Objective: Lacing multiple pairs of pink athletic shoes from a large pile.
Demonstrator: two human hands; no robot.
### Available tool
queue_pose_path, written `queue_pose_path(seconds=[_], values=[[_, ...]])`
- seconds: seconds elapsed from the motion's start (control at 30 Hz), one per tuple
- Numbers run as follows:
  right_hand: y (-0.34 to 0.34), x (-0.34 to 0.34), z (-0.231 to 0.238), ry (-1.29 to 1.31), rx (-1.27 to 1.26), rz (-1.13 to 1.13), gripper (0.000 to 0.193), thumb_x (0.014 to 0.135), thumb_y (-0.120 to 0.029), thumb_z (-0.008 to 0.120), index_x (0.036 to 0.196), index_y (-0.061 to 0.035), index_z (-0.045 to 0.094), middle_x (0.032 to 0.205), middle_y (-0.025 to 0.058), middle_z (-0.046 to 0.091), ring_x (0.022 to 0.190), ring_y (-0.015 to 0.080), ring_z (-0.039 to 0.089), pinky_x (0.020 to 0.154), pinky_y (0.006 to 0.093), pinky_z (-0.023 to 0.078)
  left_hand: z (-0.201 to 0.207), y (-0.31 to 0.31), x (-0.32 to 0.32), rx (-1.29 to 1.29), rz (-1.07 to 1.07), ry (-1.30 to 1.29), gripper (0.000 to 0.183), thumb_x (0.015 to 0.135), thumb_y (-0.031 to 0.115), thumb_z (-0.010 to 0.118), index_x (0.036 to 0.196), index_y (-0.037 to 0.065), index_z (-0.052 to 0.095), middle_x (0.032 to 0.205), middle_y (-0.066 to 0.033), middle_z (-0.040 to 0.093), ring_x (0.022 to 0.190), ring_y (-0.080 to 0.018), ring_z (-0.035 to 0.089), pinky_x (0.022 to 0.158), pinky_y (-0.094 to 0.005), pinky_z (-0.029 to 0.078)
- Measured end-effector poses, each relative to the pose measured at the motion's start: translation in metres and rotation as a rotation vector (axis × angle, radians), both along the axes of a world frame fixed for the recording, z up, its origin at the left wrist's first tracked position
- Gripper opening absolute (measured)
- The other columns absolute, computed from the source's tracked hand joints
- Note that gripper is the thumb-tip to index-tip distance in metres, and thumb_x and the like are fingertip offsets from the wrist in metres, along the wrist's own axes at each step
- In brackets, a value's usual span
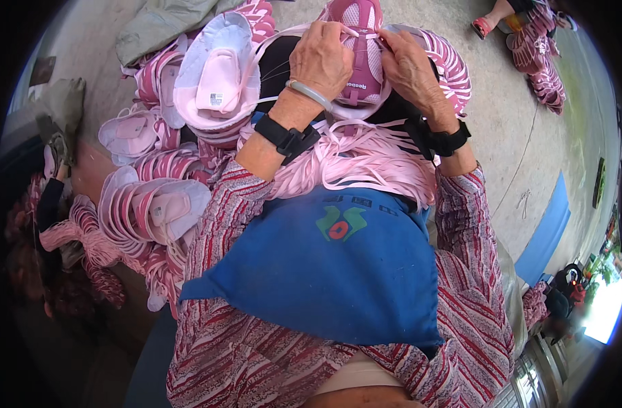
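A pink and white sneaker upper [362, 61] lies in front of me at the top of the view, its tongue toward me. My left hand [322, 62] is closed on a pale pink shoelace [350, 31] at the upper's left side, fingertips pinched near the eyelets. Across from it, my right hand [410, 71] pinches the lace at the right edge. Both hands touch the upper, and the fingers hide some eyelets. A thick bundle of loose pink shoelaces [355, 156] is draped over my lap, on the blue apron [324, 272].
Nested stacks of pink shoe uppers [158, 204] fill the space at my left, with one large pale upper [217, 75] close by my left wrist. More stacked uppers [539, 61] lie on the concrete floor far right, near another person's foot [483, 27]. A blue sheet [543, 231] lies at right.
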State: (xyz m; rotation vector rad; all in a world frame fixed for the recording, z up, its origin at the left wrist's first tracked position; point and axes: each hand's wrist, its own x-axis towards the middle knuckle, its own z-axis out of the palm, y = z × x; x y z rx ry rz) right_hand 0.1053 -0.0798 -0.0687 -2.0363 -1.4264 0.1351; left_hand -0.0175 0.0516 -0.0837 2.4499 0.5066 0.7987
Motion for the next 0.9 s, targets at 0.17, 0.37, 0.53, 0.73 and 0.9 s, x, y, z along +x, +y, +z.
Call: queue_pose_path(seconds=[0.17, 0.37, 0.53, 0.73, 0.9], values=[[0.004, -0.007, -0.003, -0.351, -0.151, 0.029, 0.025, 0.077, -0.003, 0.054, 0.097, 0.0125, 0.053, 0.088, 0.0221, 0.053, 0.081, 0.0346, 0.051, 0.074, 0.0382, 0.048, 0.006, -0.008, 0.006, -0.096, -0.056, -0.173, 0.028, 0.071, 0.014, 0.074, 0.091, 0.006, 0.056, 0.087, -0.0097, 0.051, 0.079, -0.0261, 0.052, 0.073, -0.0367, 0.045], [-0.001, -0.008, 0.003, -0.045, 0.009, 0.072, 0.033, 0.077, 0.004, 0.048, 0.11, 0.0068, 0.049, 0.09, 0.0211, 0.052, 0.082, 0.0357, 0.051, 0.076, 0.0389, 0.045, -0.005, -0.017, 0.013, -0.107, 0.044, -0.159, 0.017, 0.067, 0.01, 0.074, 0.073, 0.008, 0.058, 0.088, -0.0063, 0.052, 0.084, -0.0256, 0.051, 0.077, -0.0361, 0.042], [-0.009, -0.011, 0.002, 0.039, 0.05, 0.07, 0.039, 0.076, 0.004, 0.05, 0.115, 0.0041, 0.049, 0.091, 0.0194, 0.052, 0.086, 0.0354, 0.053, 0.074, 0.0387, 0.046, -0.013, -0.025, 0.018, -0.103, 0.078, -0.283, 0.014, 0.068, 0.006, 0.071, 0.072, 0.008, 0.058, 0.085, -0.0069, 0.054, 0.079, -0.0253, 0.053, 0.072, -0.0353, 0.043], [-0.013, -0.025, -0.003, 0.24, 0.188, -0.158, 0.025, 0.078, -0.002, 0.058, 0.103, 0.0012, 0.057, 0.084, 0.0162, 0.054, 0.076, 0.0339, 0.057, 0.067, 0.0378, 0.047, 0.002, -0.029, 0.008, -0.091, -0.008, -0.194, 0.016, 0.07, 0.01, 0.072, 0.08, 0.005, 0.059, 0.095, -0.01, 0.058, 0.09, -0.0283, 0.057, 0.078, -0.0379, 0.046], [-0.013, -0.028, -0.005, 0.03, 0.203, -0.079, 0.028, 0.079, -0.002, 0.056, 0.107, 0.0, 0.053, 0.089, 0.0165, 0.053, 0.077, 0.0347, 0.056, 0.067, 0.0393, 0.047, 0.008, -0.023, 0.007, -0.149, -0.022, -0.043, 0.018, 0.073, 0.014, 0.072, 0.081, 0.004, 0.06, 0.095, -0.0097, 0.055, 0.09, -0.0281, 0.054, 0.079, -0.0377, 0.044]])
